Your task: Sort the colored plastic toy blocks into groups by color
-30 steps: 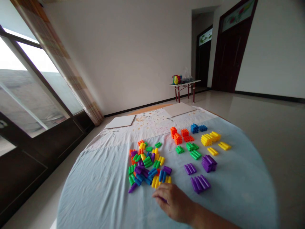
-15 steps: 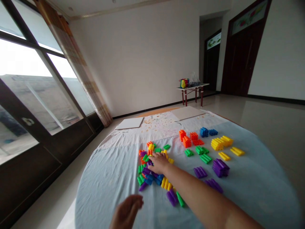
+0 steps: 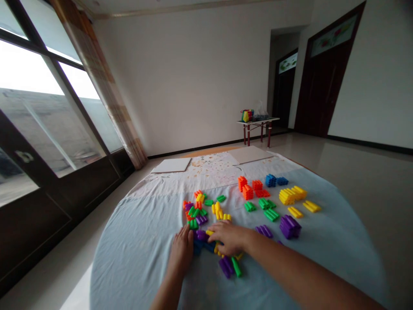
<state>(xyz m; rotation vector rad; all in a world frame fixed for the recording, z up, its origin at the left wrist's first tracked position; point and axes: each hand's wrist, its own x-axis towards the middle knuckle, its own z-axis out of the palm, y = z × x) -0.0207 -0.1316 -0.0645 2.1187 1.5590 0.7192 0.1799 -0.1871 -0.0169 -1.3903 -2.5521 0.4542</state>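
Observation:
A mixed heap of plastic blocks [image 3: 203,211] in orange, green, yellow, purple and blue lies on the pale blue cloth [image 3: 138,241]. My left hand [image 3: 182,249] lies flat with fingers stretched out at the heap's near left edge, touching blue and purple pieces. My right hand [image 3: 227,237] rests palm down on the near part of the heap, fingers curled over blocks; whether it grips any is hidden. A purple block [image 3: 225,267] and a green block [image 3: 236,267] lie just in front of it.
Sorted groups lie to the right: orange blocks [image 3: 250,188], blue blocks [image 3: 273,180], yellow blocks [image 3: 295,196], green blocks [image 3: 264,209], purple blocks [image 3: 289,226]. Two white boards [image 3: 171,165] lie at the cloth's far edge. A small table [image 3: 257,122] stands by the far wall.
My right hand pulled back from the middle of the heap to its near edge. My left hand came forward from below and now lies flat beside the heap.

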